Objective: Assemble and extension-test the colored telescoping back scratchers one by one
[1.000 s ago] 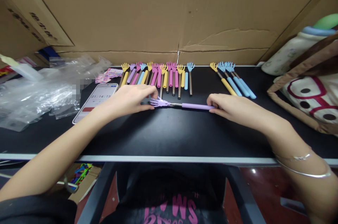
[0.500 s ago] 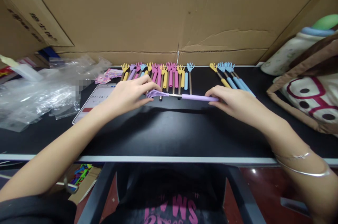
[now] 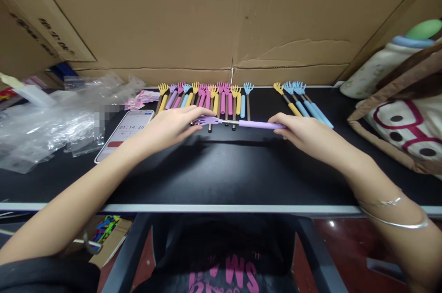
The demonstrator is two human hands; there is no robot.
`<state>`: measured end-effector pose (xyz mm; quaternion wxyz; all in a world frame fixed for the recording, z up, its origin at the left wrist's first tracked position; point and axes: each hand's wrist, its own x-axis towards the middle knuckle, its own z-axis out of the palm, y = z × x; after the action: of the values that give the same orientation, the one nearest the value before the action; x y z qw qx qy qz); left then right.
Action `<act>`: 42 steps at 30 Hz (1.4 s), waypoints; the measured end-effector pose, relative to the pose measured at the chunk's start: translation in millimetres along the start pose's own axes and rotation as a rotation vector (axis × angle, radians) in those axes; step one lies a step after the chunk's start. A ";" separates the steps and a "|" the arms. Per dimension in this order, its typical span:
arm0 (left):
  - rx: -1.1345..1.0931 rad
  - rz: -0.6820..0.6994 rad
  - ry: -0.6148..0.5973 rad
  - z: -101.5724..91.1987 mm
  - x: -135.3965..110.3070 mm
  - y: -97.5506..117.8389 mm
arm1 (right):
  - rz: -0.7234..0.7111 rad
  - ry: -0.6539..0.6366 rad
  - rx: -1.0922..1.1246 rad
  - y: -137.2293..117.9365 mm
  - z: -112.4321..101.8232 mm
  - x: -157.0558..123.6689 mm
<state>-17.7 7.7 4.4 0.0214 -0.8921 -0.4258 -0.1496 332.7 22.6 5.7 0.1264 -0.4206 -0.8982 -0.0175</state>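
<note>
A purple back scratcher [image 3: 257, 124] is held level above the black table, its claw end to the left and its sleeve to the right. My left hand [image 3: 174, 122] is closed on the claw end, with thumb below and fingers above. The far end of the purple sleeve sits in the pinch of my right hand [image 3: 293, 129]. Behind my hands lies a row of pink, yellow, blue and purple back scratchers [image 3: 217, 98], claws toward the back. Farther right is a smaller group of blue and yellow back scratchers [image 3: 304, 102].
Clear plastic bags [image 3: 69, 118] cover the table's left side, beside a phone [image 3: 117, 143] showing a running timer. A cardboard wall [image 3: 221, 21] stands behind. At right are a cloth bag [image 3: 407, 127] and a white bottle-shaped item [image 3: 376, 67]. The table's pale front edge [image 3: 228, 208] runs below my arms.
Both hands keep hold of the purple back scratcher, which is a little more level now. My left hand has shifted slightly, and its fingers reach farther over the claw.
</note>
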 end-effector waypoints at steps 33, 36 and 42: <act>0.147 0.107 0.022 3.8 2.2 7.0 | -0.044 0.041 -0.042 -13.4 0.3 4.4; 0.200 0.155 0.045 6.5 5.2 8.3 | -0.067 0.069 -0.043 -14.8 0.5 4.8; 0.255 0.207 0.100 9.3 11.1 12.0 | -0.093 0.095 -0.083 -15.1 2.8 7.5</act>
<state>0.3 9.9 -0.3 0.1706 -0.9127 -0.3457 -0.1356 316.1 18.9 6.0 0.1505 -0.3819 -0.9083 -0.0804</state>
